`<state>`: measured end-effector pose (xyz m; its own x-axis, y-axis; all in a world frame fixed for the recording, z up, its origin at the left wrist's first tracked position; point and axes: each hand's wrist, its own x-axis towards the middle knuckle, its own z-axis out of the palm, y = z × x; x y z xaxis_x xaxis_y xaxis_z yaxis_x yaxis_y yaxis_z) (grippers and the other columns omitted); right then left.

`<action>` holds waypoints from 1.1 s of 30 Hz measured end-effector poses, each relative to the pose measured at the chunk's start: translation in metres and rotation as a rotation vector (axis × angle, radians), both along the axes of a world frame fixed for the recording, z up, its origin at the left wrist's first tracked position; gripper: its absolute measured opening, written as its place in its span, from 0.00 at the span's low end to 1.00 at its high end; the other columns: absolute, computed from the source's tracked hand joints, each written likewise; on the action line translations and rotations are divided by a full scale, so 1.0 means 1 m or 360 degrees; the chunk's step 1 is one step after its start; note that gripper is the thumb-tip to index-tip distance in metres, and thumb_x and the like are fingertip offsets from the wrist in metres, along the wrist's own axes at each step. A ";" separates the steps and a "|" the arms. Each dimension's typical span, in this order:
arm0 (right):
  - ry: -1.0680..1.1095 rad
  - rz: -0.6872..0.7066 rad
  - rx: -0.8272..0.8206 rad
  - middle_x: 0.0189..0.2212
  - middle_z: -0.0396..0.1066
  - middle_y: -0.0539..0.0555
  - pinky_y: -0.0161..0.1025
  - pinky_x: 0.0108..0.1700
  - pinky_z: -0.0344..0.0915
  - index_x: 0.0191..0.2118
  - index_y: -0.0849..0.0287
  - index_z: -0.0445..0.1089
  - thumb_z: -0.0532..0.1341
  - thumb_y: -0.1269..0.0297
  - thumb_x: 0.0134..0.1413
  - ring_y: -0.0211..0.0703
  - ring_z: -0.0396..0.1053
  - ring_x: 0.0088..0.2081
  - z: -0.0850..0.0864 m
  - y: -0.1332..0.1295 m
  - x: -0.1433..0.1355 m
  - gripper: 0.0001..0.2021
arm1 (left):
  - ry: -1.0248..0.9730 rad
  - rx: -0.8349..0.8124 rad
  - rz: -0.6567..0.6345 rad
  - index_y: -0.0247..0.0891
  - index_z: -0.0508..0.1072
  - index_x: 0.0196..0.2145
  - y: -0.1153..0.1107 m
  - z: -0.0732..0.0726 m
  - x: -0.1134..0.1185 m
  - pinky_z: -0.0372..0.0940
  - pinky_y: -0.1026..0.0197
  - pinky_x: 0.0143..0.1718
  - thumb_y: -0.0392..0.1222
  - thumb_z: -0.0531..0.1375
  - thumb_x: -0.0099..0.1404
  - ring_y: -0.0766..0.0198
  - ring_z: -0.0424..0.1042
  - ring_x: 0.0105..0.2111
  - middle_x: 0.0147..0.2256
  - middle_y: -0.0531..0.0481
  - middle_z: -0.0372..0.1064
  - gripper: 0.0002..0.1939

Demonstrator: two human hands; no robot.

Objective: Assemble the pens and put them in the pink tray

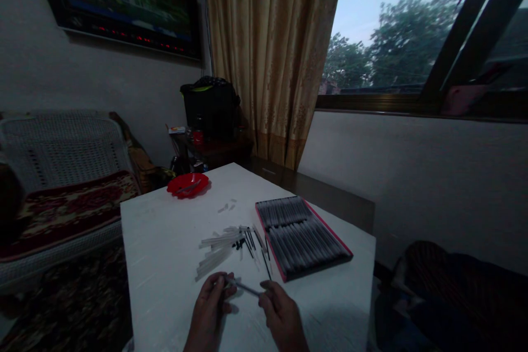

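My left hand (209, 301) is closed near the table's front, fingers pinched around the left end of a slim grey pen (246, 287). The pen's other end lies between thumb and fingers of my right hand (281, 312). Just beyond the hands is a loose pile of pale, translucent tubes (215, 256). Small black pieces (238, 243) lie at the pile's right side, beside several thin dark sticks (249, 243). Right of these, a shallow box with pinkish-red edges (328, 221) holds two rows of dark, slender pens (307, 242).
The white table (160, 264) carries a red scalloped dish (188, 185) with thin items in it, at the far left. Small pale bits (226, 207) lie mid-table. A wicker seat (70, 140) stands left; dark cloth (449, 291) is heaped on the right.
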<state>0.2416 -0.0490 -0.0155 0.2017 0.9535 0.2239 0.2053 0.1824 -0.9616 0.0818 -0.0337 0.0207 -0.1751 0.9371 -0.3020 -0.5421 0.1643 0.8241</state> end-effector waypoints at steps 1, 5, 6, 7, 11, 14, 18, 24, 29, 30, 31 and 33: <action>0.0025 -0.0016 0.0020 0.21 0.69 0.49 0.32 0.20 0.57 0.36 0.56 0.72 0.61 0.47 0.49 0.37 0.62 0.18 0.000 0.000 0.000 0.17 | 0.0000 -0.0004 -0.0003 0.40 0.72 0.34 0.000 0.000 0.000 0.63 0.70 0.18 0.54 0.72 0.42 0.65 0.75 0.29 0.36 0.52 0.77 0.24; -0.0094 0.0082 0.0017 0.20 0.68 0.48 0.30 0.21 0.58 0.32 0.57 0.72 0.60 0.48 0.51 0.36 0.63 0.19 -0.001 0.000 0.003 0.16 | 0.0034 0.0027 -0.0038 0.39 0.73 0.34 0.000 -0.003 -0.002 0.63 0.70 0.18 0.53 0.71 0.43 0.65 0.75 0.29 0.36 0.52 0.76 0.23; -0.0140 0.0104 0.0013 0.20 0.68 0.48 0.30 0.21 0.58 0.30 0.57 0.71 0.59 0.49 0.52 0.36 0.63 0.19 -0.001 0.000 0.004 0.15 | 0.0037 0.0032 -0.0043 0.39 0.73 0.34 0.000 -0.004 -0.002 0.63 0.69 0.18 0.53 0.71 0.43 0.65 0.75 0.29 0.36 0.52 0.76 0.23; -0.0180 0.0112 0.0015 0.20 0.67 0.48 0.30 0.20 0.57 0.29 0.57 0.71 0.58 0.50 0.54 0.36 0.63 0.19 -0.001 0.000 0.005 0.15 | 0.0035 0.0030 -0.0045 0.39 0.73 0.33 0.000 -0.005 -0.002 0.63 0.69 0.18 0.54 0.71 0.43 0.65 0.75 0.29 0.36 0.52 0.76 0.23; -0.0324 0.0118 0.0051 0.19 0.67 0.48 0.30 0.22 0.57 0.26 0.57 0.68 0.53 0.53 0.58 0.36 0.64 0.21 -0.002 0.000 0.006 0.16 | 0.0009 0.0020 -0.0027 0.39 0.73 0.33 -0.001 -0.003 -0.002 0.63 0.70 0.17 0.53 0.72 0.42 0.65 0.74 0.28 0.36 0.52 0.76 0.23; -0.0398 0.0105 0.0052 0.17 0.65 0.47 0.30 0.24 0.57 0.23 0.57 0.66 0.51 0.55 0.60 0.36 0.64 0.21 -0.002 0.001 0.004 0.18 | -0.0017 0.0015 -0.0018 0.39 0.73 0.32 -0.001 0.000 -0.002 0.63 0.70 0.16 0.52 0.72 0.40 0.65 0.74 0.27 0.34 0.52 0.77 0.24; -0.0376 0.0129 0.0064 0.18 0.66 0.48 0.30 0.24 0.58 0.24 0.57 0.67 0.51 0.55 0.60 0.37 0.65 0.22 -0.002 0.000 0.003 0.18 | -0.0036 -0.0004 0.0010 0.39 0.73 0.33 -0.001 0.004 -0.001 0.62 0.71 0.16 0.52 0.73 0.39 0.67 0.73 0.26 0.33 0.53 0.77 0.25; -0.0234 0.0179 0.0134 0.31 0.74 0.53 0.35 0.37 0.67 0.39 0.56 0.75 0.62 0.60 0.49 0.45 0.72 0.34 0.005 -0.002 0.002 0.11 | 0.0004 -0.0001 -0.0028 0.39 0.74 0.32 -0.003 0.008 0.000 0.64 0.69 0.18 0.53 0.72 0.39 0.65 0.74 0.27 0.33 0.52 0.77 0.24; 0.0267 0.0101 -0.0150 0.20 0.69 0.50 0.35 0.25 0.64 0.33 0.59 0.74 0.67 0.52 0.42 0.41 0.67 0.22 0.007 0.004 0.007 0.16 | 0.0004 -0.0042 -0.0025 0.40 0.72 0.35 0.001 0.001 -0.003 0.66 0.67 0.21 0.51 0.72 0.40 0.63 0.75 0.29 0.36 0.51 0.77 0.25; 0.0392 0.0076 -0.0206 0.17 0.67 0.48 0.33 0.22 0.62 0.32 0.60 0.73 0.68 0.49 0.40 0.38 0.64 0.19 0.007 0.007 0.009 0.18 | 0.0022 -0.0034 -0.0057 0.40 0.72 0.36 0.002 -0.002 -0.003 0.67 0.66 0.22 0.51 0.72 0.41 0.62 0.75 0.29 0.36 0.50 0.77 0.25; 0.0500 0.0050 -0.0244 0.15 0.65 0.46 0.32 0.20 0.60 0.32 0.60 0.73 0.68 0.47 0.37 0.37 0.62 0.18 0.007 0.009 0.011 0.21 | 0.0053 -0.0018 -0.0108 0.40 0.72 0.36 0.003 -0.005 -0.003 0.67 0.65 0.22 0.52 0.71 0.42 0.61 0.76 0.29 0.37 0.49 0.76 0.25; 0.0657 0.0012 -0.0289 0.14 0.63 0.45 0.31 0.19 0.56 0.32 0.62 0.72 0.69 0.45 0.34 0.34 0.59 0.17 0.007 0.013 0.014 0.24 | 0.0147 0.0033 -0.0236 0.39 0.72 0.35 0.005 -0.013 0.000 0.68 0.63 0.22 0.53 0.71 0.42 0.61 0.75 0.29 0.37 0.48 0.76 0.24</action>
<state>0.2559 -0.0358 -0.0081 0.2317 0.9717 -0.0451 -0.2028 0.0029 -0.9792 0.0821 -0.0283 0.0073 -0.0604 0.9605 -0.2716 -0.4350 0.2195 0.8733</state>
